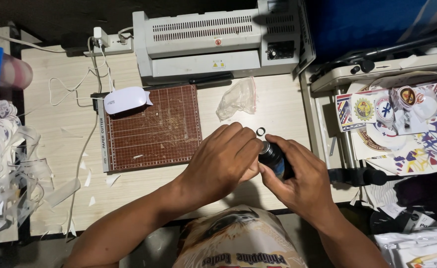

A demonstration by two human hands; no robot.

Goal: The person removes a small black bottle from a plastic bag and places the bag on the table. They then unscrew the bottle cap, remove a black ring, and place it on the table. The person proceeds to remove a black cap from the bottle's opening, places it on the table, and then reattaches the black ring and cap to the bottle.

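Both hands (228, 159) hold bottle (273, 158), neck pointing up-left.

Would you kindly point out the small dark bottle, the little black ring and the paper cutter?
small dark bottle (272, 158), head view, on its dark body between the hands.
little black ring (261, 131), head view, on its rim.
paper cutter (154, 129), head view, middle of its brown grid board.

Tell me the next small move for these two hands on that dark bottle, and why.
Probably twist the top with the left hand while the right hand steadies the small dark bottle. The left fingertips sit at the bottle's silvery top, the right hand wraps its body, and a small black ring lies loose on the table just beyond.
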